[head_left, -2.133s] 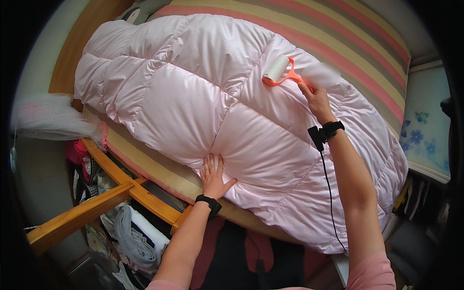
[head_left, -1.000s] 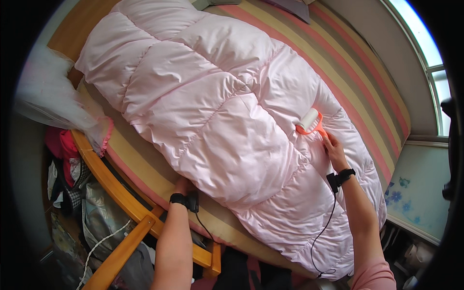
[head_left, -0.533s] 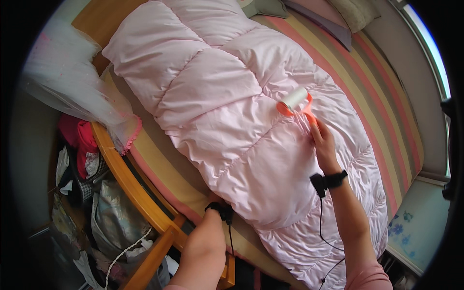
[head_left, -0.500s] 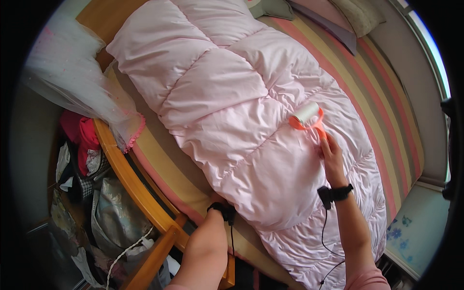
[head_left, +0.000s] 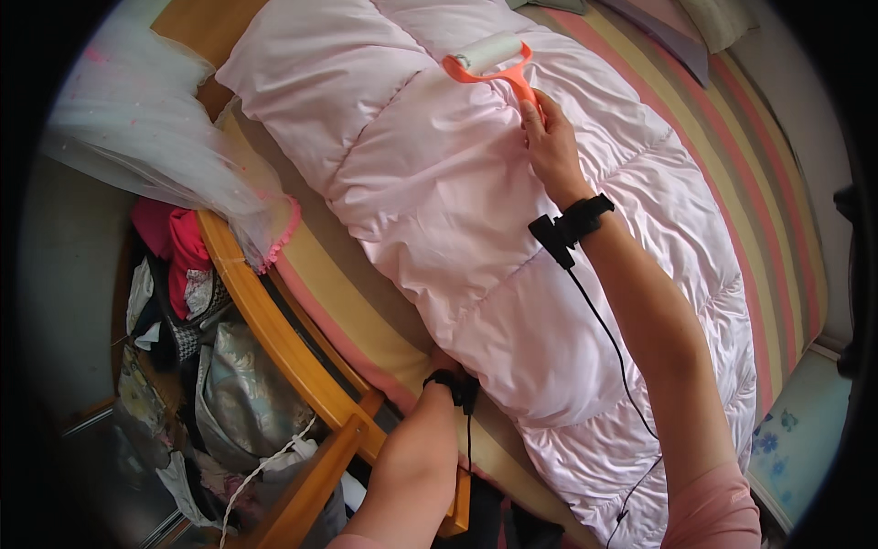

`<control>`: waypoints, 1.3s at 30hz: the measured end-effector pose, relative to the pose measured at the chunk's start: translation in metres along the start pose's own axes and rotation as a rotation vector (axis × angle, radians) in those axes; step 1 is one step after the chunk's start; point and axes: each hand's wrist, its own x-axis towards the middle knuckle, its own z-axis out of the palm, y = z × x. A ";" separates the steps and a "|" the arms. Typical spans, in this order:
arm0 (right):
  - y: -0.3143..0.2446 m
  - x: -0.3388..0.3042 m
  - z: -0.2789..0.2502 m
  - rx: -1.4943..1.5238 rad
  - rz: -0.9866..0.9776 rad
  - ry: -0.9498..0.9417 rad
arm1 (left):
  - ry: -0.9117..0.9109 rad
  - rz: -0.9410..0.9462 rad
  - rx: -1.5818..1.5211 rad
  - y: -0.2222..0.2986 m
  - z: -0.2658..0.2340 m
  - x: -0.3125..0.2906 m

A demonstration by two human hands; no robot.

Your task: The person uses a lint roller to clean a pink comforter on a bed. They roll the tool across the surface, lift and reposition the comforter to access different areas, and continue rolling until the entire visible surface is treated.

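Pink quilt (head_left: 512,320) may bunch if the roller (head_left: 490,54) clamped in the right hand (head_left: 553,154) drags; the left hand (head_left: 444,360), near the mattress (head_left: 322,274) edge, has its grip hidden.

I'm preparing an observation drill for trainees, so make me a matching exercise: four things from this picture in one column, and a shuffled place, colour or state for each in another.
Column one:
1. Roller
2. Quilt
3. Left hand
4. Netting

Column two:
A. Mostly hidden from view
B. Sheer white, at the picture's left
C. Gripped by its orange handle in the right hand
D. Pale pink, spread over striped bedding

Pairs: 1-C, 2-D, 3-A, 4-B
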 end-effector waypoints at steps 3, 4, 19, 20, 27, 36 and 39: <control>-0.026 -0.066 -0.004 -0.210 -0.098 -0.195 | 0.002 0.010 0.019 0.001 0.000 0.000; -0.031 -0.086 -0.014 -0.238 -0.083 -0.283 | 0.001 0.013 0.024 0.004 -0.001 0.001; -0.008 -0.612 -0.408 -0.673 0.567 0.036 | 0.039 0.158 0.292 0.054 -0.013 0.005; -0.010 -0.662 -0.431 -0.688 0.600 0.092 | 0.042 0.168 0.327 0.059 -0.012 0.004; -0.033 -1.016 -0.516 -0.869 1.077 0.375 | 0.127 0.303 0.568 0.084 -0.010 -0.012; -0.089 -1.061 -0.472 -0.604 1.196 0.676 | 0.102 0.419 0.749 0.008 0.041 -0.109; -0.091 -0.988 -0.481 -0.316 1.075 0.659 | -0.074 0.164 0.554 -0.079 0.048 -0.199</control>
